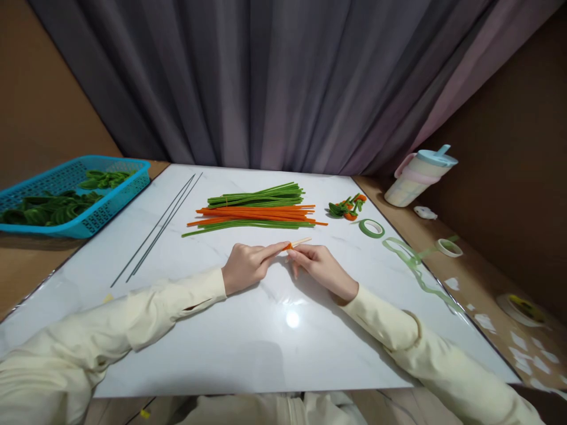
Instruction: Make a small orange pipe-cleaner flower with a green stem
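My left hand (pixel 248 265) is closed around a thin pale wooden stick (pixel 303 241), its index finger stretched along it. A bit of orange pipe cleaner (pixel 287 246) is wrapped around the stick. My right hand (pixel 325 268) pinches at that orange piece with thumb and fingers; the exact grip is partly hidden. Just beyond the hands lie a bundle of orange pipe cleaners (pixel 257 212) and green pipe cleaners (pixel 266 196), with more green ones in front. Small orange and green pipe-cleaner pieces (pixel 348 206) form a pile to the right.
Thin dark wires (pixel 166 218) lie on the white tabletop (pixel 212 348) at left. A blue basket (pixel 84 227) holds green looped pieces. On the right are green tape (pixel 372 228), a loose pale green ribbon (pixel 419 271), a tumbler (pixel 419 174), another tape roll (pixel 449 248) and white scraps (pixel 485 322).
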A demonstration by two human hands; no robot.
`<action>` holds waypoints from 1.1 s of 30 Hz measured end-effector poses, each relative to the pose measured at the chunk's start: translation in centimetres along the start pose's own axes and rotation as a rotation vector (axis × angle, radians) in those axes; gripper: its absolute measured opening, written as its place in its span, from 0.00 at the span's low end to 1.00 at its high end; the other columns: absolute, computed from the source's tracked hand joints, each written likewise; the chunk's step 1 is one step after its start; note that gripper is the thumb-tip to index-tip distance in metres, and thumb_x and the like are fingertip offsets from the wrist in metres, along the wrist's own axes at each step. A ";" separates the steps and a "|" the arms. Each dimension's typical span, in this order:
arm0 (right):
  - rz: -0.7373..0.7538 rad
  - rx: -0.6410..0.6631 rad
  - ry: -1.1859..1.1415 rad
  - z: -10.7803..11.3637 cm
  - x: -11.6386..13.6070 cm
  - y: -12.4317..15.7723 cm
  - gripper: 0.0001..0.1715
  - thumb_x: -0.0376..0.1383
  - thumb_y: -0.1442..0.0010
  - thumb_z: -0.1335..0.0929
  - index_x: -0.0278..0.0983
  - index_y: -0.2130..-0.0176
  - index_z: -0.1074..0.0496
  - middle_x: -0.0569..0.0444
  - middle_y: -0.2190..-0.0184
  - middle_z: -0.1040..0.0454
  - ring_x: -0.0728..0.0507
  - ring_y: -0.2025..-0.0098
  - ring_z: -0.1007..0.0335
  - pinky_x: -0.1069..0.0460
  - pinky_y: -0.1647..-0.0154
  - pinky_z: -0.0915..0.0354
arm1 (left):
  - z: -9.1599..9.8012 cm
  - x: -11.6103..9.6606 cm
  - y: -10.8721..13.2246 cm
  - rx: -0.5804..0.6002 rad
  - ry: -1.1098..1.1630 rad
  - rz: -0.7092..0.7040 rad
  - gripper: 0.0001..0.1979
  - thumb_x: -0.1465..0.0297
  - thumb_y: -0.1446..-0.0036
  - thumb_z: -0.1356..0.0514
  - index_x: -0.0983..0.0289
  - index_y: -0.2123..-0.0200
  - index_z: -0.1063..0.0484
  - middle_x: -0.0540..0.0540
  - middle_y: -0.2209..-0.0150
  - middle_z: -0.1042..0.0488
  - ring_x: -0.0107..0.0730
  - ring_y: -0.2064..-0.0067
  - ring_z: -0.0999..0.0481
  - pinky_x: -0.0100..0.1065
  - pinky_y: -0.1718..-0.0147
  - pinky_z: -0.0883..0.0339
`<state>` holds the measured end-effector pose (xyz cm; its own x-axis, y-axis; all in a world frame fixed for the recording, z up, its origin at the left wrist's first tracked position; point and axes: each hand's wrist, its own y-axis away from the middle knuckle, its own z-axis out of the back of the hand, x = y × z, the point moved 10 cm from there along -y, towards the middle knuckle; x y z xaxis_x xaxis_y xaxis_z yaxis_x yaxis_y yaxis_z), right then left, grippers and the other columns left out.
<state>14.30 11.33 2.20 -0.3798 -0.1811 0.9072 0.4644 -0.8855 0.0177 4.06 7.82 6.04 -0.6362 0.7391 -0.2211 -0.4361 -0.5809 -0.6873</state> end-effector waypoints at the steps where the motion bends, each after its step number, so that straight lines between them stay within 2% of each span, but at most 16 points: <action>1: 0.038 -0.027 0.097 0.2 0.4 0.1 0.22 0.42 0.39 0.40 0.34 0.79 0.36 0.57 0.84 0.34 0.52 0.81 0.45 0.55 0.75 0.47 | -0.2 0.0 0.0 0.019 -0.009 0.003 0.16 0.74 0.41 0.50 0.61 0.52 0.30 0.50 0.70 0.21 0.24 0.77 0.25 0.24 0.78 0.37; 4: 0.087 -0.072 0.277 0.3 0.6 0.4 0.19 0.39 0.38 0.42 0.36 0.78 0.39 0.58 0.85 0.36 0.51 0.81 0.44 0.55 0.73 0.46 | -0.8 0.2 0.0 0.081 -0.031 0.016 0.16 0.74 0.40 0.50 0.60 0.51 0.31 0.50 0.70 0.21 0.24 0.76 0.25 0.24 0.77 0.37; 8: 0.061 -0.152 0.308 0.8 0.1 0.6 0.09 0.38 0.39 0.42 0.37 0.68 0.38 0.60 0.84 0.37 0.49 0.81 0.43 0.54 0.74 0.46 | -0.9 0.3 0.1 0.088 -0.063 0.018 0.16 0.72 0.40 0.49 0.60 0.50 0.31 0.49 0.72 0.22 0.24 0.76 0.25 0.24 0.78 0.39; 11: 0.084 -0.187 0.338 0.9 0.3 0.7 0.08 0.37 0.40 0.42 0.37 0.68 0.39 0.59 0.84 0.37 0.49 0.81 0.43 0.54 0.75 0.47 | -0.9 0.4 0.1 0.073 -0.083 0.017 0.15 0.71 0.39 0.49 0.59 0.50 0.31 0.49 0.73 0.22 0.24 0.77 0.26 0.24 0.79 0.41; 16: 0.196 -0.141 0.574 0.0 1.0 0.9 0.07 0.33 0.41 0.44 0.36 0.69 0.40 0.55 0.79 0.33 0.48 0.79 0.40 0.55 0.76 0.48 | -1.0 0.2 0.1 0.084 -0.147 -0.002 0.15 0.71 0.40 0.49 0.59 0.51 0.30 0.47 0.79 0.25 0.23 0.80 0.29 0.24 0.82 0.46; 20: 0.261 -0.046 0.899 -1.1 1.1 1.0 0.07 0.29 0.42 0.43 0.34 0.64 0.39 0.52 0.75 0.28 0.47 0.78 0.36 0.54 0.77 0.50 | -1.1 -0.1 0.1 0.096 -0.166 -0.027 0.14 0.70 0.39 0.50 0.59 0.52 0.30 0.47 0.82 0.27 0.23 0.82 0.31 0.25 0.83 0.48; 26: 0.537 0.016 1.327 -2.6 2.6 1.7 0.08 0.28 0.40 0.43 0.32 0.65 0.37 0.50 0.75 0.29 0.47 0.77 0.35 0.52 0.77 0.52 | -1.4 0.0 0.2 0.119 -0.168 -0.021 0.14 0.69 0.39 0.50 0.59 0.53 0.29 0.47 0.82 0.27 0.23 0.83 0.31 0.24 0.83 0.49; 29: 0.670 -0.032 1.426 -2.9 3.5 2.2 0.10 0.28 0.38 0.43 0.31 0.66 0.36 0.51 0.75 0.31 0.47 0.77 0.37 0.51 0.77 0.52 | -1.4 -0.1 0.1 0.123 -0.143 -0.021 0.14 0.69 0.40 0.49 0.58 0.54 0.28 0.47 0.82 0.26 0.24 0.82 0.30 0.25 0.83 0.48; 33: 0.767 -0.087 1.451 -2.6 4.4 2.7 0.12 0.27 0.37 0.44 0.32 0.68 0.35 0.53 0.77 0.33 0.48 0.76 0.39 0.51 0.75 0.51 | -1.4 -0.2 0.0 0.124 -0.112 -0.028 0.14 0.69 0.40 0.49 0.58 0.54 0.28 0.47 0.82 0.26 0.23 0.83 0.30 0.25 0.83 0.47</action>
<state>11.82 7.04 5.10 -0.5062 -0.7433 -0.4373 0.8617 -0.4159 -0.2905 5.04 8.16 5.08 -0.6866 0.7171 -0.1194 -0.5256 -0.6031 -0.6000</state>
